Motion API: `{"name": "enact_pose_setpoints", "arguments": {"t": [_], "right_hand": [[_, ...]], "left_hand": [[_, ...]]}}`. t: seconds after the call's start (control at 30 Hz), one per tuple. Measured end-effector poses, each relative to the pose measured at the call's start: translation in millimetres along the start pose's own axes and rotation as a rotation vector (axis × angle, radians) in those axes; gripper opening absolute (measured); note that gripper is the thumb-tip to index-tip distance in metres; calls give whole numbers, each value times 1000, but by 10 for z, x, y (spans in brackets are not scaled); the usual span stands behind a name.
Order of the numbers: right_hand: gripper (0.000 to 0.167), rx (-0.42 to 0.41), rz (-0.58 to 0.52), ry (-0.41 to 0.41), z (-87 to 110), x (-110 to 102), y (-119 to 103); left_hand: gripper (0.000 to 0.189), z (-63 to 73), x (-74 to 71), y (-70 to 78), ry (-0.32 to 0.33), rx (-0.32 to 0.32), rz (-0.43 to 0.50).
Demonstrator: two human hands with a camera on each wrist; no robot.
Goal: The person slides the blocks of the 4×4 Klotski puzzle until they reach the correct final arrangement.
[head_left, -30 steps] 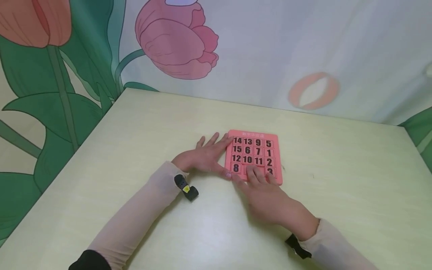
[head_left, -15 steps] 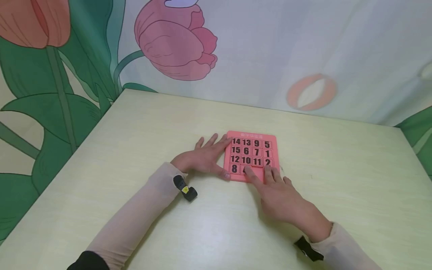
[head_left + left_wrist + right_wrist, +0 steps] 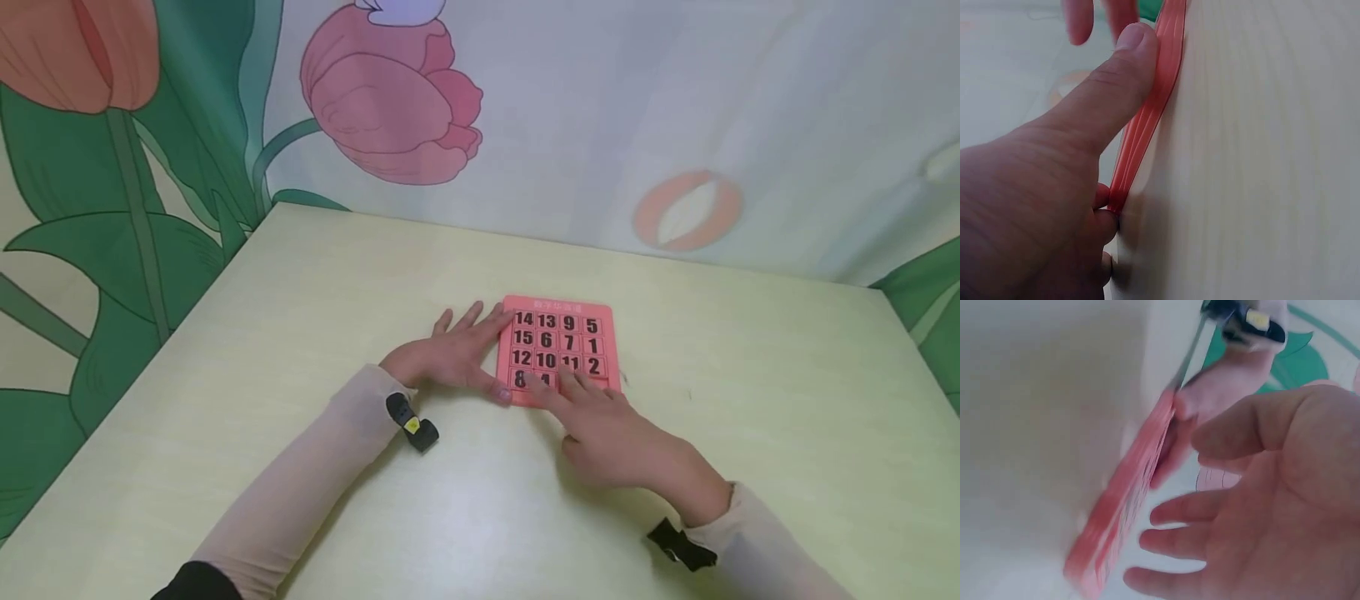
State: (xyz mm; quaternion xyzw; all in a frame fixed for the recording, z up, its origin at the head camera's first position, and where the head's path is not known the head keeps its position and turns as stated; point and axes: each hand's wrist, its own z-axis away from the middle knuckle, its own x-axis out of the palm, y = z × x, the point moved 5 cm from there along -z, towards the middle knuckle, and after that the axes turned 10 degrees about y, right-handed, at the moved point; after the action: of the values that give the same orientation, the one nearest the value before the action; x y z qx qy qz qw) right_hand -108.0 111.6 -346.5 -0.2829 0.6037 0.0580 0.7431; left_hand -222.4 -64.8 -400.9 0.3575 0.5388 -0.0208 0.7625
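A pink number sliding puzzle (image 3: 568, 332) lies flat on the table, its black-numbered tiles facing up. My left hand (image 3: 450, 354) braces its left side with fingers spread, the index fingertip near the top corner and the thumb at the bottom corner. In the left wrist view that thumb (image 3: 1107, 94) rests along the pink edge. My right hand (image 3: 622, 442) reaches over the bottom row with fingers extended, the index fingertip by tiles 8 and 4. Its other fingers cover the third bottom spot. At bottom right, under tile 2, a bare pink slot shows. In the right wrist view the fingers (image 3: 1179, 542) look nearly straight.
The pale wood table (image 3: 375, 275) reaches back to a light curtain (image 3: 562, 125) printed with tulips and leaves. Both forearms wear beige sleeves, and a black wrist strap (image 3: 412, 422) sits on the left one.
My right hand first shifted right, then back left across the bottom row. Tile 4 came into view beside 8, and the bare slot is now at bottom right. The left hand stayed put.
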Motion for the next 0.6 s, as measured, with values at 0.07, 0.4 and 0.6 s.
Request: {"name": "enact_pose_setpoints", "arguments": {"t": [0.07, 0.4, 0.6], "right_hand": [[70, 13, 37, 26, -12, -26, 71], [70, 20, 70, 0, 96, 56, 228], [68, 4, 88, -34, 183, -62, 127]], "left_hand": [[127, -2, 22, -7, -3, 0, -1], [127, 24, 43, 12, -9, 8, -8], [126, 26, -2, 33, 1, 2, -16]]}}
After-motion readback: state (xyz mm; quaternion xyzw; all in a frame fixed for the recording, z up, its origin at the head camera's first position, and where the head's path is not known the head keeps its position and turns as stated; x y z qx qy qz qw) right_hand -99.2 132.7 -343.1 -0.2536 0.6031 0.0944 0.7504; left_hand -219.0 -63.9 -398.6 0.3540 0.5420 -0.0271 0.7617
